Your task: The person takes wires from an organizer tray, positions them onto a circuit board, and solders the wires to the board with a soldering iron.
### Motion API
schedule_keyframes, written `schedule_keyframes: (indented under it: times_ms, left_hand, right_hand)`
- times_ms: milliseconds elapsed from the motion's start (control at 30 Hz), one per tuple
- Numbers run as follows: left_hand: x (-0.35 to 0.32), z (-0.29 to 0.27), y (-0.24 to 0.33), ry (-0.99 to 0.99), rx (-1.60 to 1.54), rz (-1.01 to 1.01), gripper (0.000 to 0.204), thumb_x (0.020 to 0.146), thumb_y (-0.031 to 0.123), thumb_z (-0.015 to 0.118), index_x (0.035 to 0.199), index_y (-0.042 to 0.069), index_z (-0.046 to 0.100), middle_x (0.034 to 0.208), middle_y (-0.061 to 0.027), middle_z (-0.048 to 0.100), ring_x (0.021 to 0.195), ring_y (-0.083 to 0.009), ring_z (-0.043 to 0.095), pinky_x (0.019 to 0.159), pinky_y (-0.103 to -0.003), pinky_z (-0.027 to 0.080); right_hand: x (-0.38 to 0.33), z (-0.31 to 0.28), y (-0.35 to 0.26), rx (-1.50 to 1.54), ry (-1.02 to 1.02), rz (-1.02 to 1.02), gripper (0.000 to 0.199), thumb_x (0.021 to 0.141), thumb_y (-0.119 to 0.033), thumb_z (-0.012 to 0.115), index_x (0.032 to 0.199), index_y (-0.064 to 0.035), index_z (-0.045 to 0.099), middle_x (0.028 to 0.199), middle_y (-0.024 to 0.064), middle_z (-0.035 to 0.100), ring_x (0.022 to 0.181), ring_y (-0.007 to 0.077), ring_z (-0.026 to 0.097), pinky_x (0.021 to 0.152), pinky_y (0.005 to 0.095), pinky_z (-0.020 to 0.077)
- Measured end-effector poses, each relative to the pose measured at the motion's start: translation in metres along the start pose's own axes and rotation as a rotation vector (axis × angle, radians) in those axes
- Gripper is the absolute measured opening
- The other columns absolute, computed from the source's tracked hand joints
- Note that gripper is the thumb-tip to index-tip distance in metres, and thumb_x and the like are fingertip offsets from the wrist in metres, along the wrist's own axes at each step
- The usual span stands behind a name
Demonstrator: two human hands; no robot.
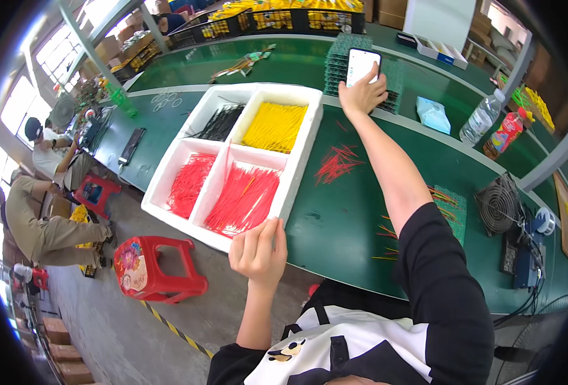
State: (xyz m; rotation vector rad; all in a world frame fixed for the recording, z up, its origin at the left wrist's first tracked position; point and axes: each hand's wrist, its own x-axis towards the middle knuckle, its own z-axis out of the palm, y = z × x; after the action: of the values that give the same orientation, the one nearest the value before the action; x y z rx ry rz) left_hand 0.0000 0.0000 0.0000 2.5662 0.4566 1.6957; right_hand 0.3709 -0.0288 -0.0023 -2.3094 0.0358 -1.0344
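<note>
My left hand [258,253] is closed in a pinch at the near edge of a white foam box [288,192]; whatever its fingertips hold is too small to make out. The box has compartments of red wires [242,199], more red wires [193,183], yellow wires [274,127] and black wires [218,122]. Farther off, my right hand [363,95] is at the lower right of a smartphone [361,64] with a lit screen, its fingers closed around that edge. Behind the phone stand stacked green trays [336,58].
Loose red wires [338,163] lie on the green table [326,221], with a wire-covered green board [451,212] under my right arm. A water bottle [483,119], a red-labelled bottle [505,133] and a fan [499,204] stand right. Left are a red stool [159,269] and people [30,218].
</note>
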Motion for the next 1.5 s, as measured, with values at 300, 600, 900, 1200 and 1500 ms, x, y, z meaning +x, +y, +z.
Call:
schedule_keyframes:
  times_ms: [300,600,900,1200,1500]
  left_hand:
    - [0.004,-0.004,0.002,0.051,-0.041,0.021,0.015,0.064,0.011,0.074,0.073,0.012,0.062,0.065,0.0021,0.057,0.051,-0.0145,0.050,0.044,-0.027,0.037]
    - [-0.003,-0.015,0.002,0.084,0.001,0.007,0.016,0.062,0.012,0.074,0.075,0.013,0.064,0.067,0.0053,0.056,0.056,-0.0103,0.050,0.048,-0.023,0.040]
    - [0.002,-0.007,0.004,-0.004,-0.008,0.002,0.013,0.063,0.009,0.073,0.072,0.012,0.063,0.065,0.0006,0.056,0.055,-0.0168,0.052,0.048,-0.029,0.040]
    - [0.002,0.006,0.008,0.011,-0.011,0.074,0.015,0.064,0.007,0.074,0.075,0.010,0.064,0.069,0.0007,0.058,0.058,-0.0182,0.051,0.054,-0.030,0.041]
    - [0.003,-0.011,0.011,-0.006,-0.033,0.068,0.012,0.071,0.001,0.066,0.082,0.007,0.065,0.077,-0.0048,0.060,0.067,-0.0233,0.054,0.061,-0.034,0.043]
  right_hand:
    - [0.013,-0.038,-0.005,-0.094,-0.059,0.018,0.098,0.060,-0.040,0.077,0.136,-0.0155,0.021,0.126,0.0139,0.037,0.110,0.0347,0.044,0.087,0.0495,0.0377]
    - [0.001,-0.018,-0.002,-0.097,0.049,-0.051,0.093,0.065,-0.040,0.075,0.136,-0.0206,0.018,0.132,0.0195,0.028,0.113,0.0362,0.039,0.086,0.0493,0.0354]
    - [0.009,-0.055,-0.019,0.020,-0.106,0.016,0.083,0.057,-0.027,0.070,0.130,-0.0107,0.032,0.112,0.0187,0.042,0.099,0.0364,0.048,0.080,0.0448,0.0434]
    - [0.044,-0.095,0.020,0.501,0.063,-0.234,0.064,0.070,-0.036,0.068,0.122,-0.0092,0.041,0.128,0.0187,0.034,0.119,0.0320,0.034,0.095,0.0449,0.0300]
    - [-0.041,-0.478,0.069,0.925,-0.110,-1.251,0.009,0.073,-0.009,0.059,0.074,-0.0173,0.061,0.072,-0.0037,0.055,0.064,0.0113,0.054,0.066,0.0217,0.0423]
